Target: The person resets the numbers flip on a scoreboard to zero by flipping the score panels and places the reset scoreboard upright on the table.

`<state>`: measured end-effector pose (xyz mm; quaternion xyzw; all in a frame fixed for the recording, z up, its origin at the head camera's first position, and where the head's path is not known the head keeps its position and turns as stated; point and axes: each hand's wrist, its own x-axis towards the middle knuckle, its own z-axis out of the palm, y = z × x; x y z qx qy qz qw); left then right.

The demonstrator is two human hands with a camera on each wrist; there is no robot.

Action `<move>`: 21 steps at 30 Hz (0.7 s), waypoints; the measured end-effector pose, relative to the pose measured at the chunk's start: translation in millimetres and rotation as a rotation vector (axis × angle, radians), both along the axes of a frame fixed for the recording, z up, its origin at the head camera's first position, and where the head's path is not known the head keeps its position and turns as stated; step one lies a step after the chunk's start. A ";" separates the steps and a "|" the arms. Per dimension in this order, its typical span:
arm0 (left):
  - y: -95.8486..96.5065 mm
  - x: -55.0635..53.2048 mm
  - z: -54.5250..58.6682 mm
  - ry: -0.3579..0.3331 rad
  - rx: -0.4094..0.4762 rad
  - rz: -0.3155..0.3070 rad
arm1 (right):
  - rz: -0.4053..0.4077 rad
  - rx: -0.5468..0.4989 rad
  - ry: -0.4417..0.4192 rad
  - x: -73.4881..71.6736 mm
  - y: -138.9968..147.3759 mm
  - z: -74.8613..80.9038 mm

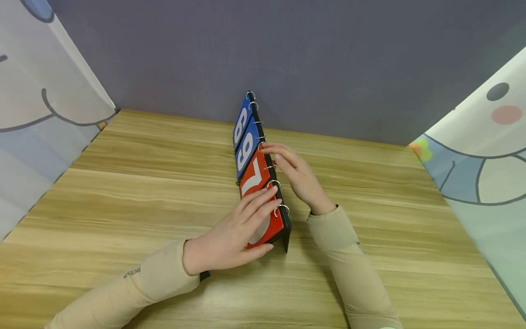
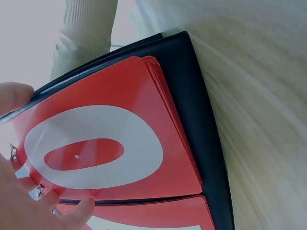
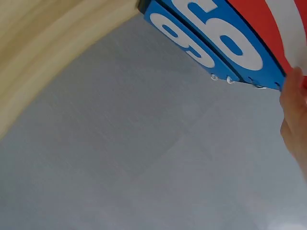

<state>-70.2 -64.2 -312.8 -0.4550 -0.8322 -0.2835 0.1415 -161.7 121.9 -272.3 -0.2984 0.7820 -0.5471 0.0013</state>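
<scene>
A black tabletop flip scoreboard (image 1: 286,225) stands like a tent on the table, its number cards hung on metal rings along the top edge. My left hand (image 1: 232,237) lies with extended fingers over the near red card (image 2: 134,81), which bears a white 0. Its fingertips touch the card's top beside the rings, and the thumb (image 2: 14,98) rests at the board's end edge. My right hand (image 1: 302,180) reaches over the top edge farther along, fingertips by a ring of the second red card (image 1: 263,157). Its thumb is behind the board.
Two blue cards (image 1: 253,129) with white figures like a 6 and a 9 hang at the scoreboard's far end. A grey panel (image 1: 328,68) rises behind the wooden table (image 1: 164,183). Cartoon-printed cloths (image 1: 61,87) flank both sides.
</scene>
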 end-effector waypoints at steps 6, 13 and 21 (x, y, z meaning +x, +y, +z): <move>-0.5 0.9 0.2 -0.022 -0.009 0.012 | -0.159 -0.210 -0.432 -16.2 5.5 -9.9; -0.9 0.8 -0.4 -0.023 -0.009 0.005 | -0.052 -0.146 -0.762 -30.1 10.2 -28.5; -1.1 1.0 -0.3 -0.019 -0.006 0.006 | 0.025 -0.109 -0.822 -32.9 9.0 -38.1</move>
